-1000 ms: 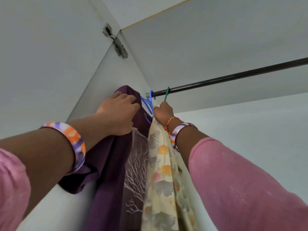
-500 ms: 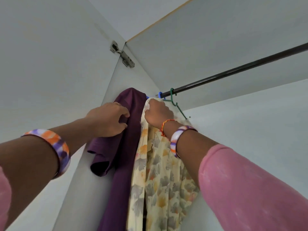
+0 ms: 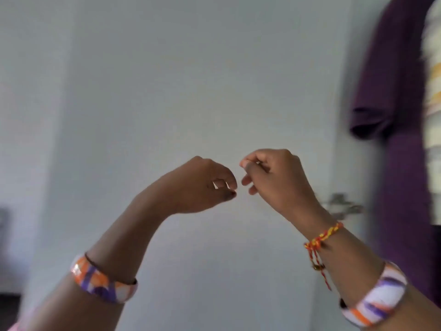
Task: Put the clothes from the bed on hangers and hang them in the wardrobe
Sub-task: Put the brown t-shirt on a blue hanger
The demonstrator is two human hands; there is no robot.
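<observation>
At far right: purple garment (image 3: 393,91) hangs, blurred | left hand (image 3: 202,185), right hand (image 3: 274,177): grip loosely curled, empty

A: What stands in the way on the right?
B: The purple garment (image 3: 393,91) hangs there, the pale floral one (image 3: 433,91) just beside it at the edge.
A: And ahead?
B: The white door panel (image 3: 191,80), with a blurred metal hinge (image 3: 343,205) near its right edge.

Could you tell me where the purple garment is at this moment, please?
In the head view the purple garment hangs at the far right edge, directly left of the floral garment and apart from the right hand.
</observation>
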